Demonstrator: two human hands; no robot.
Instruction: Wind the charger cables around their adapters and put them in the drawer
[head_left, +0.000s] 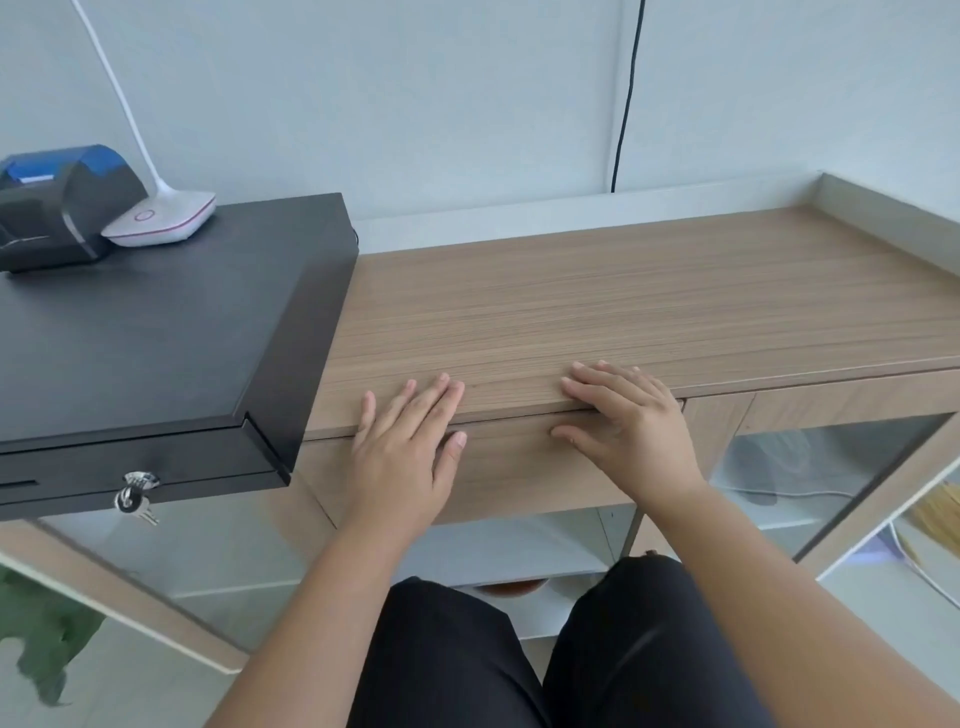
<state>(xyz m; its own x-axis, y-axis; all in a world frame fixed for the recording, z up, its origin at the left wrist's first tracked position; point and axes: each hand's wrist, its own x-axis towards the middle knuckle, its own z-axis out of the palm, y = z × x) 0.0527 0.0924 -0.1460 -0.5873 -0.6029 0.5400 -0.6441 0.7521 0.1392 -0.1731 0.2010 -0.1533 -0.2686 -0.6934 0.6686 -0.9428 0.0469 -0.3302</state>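
Wooden drawer (511, 467) sits closed under the counter (649, 306) edge. Both hands lie flat with fingers straight, holding nothing: left hand (405, 441) and right hand (628, 415) rest across the counter edge, thumbs against the drawer front. Left of them, a black cash box (145, 343).

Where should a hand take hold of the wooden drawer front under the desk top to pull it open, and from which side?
The flat wooden drawer front shows no handle, so its bare lower edge, reached from below with fingers hooked behind it, looks best. Its top edge sits tight under the desk top.
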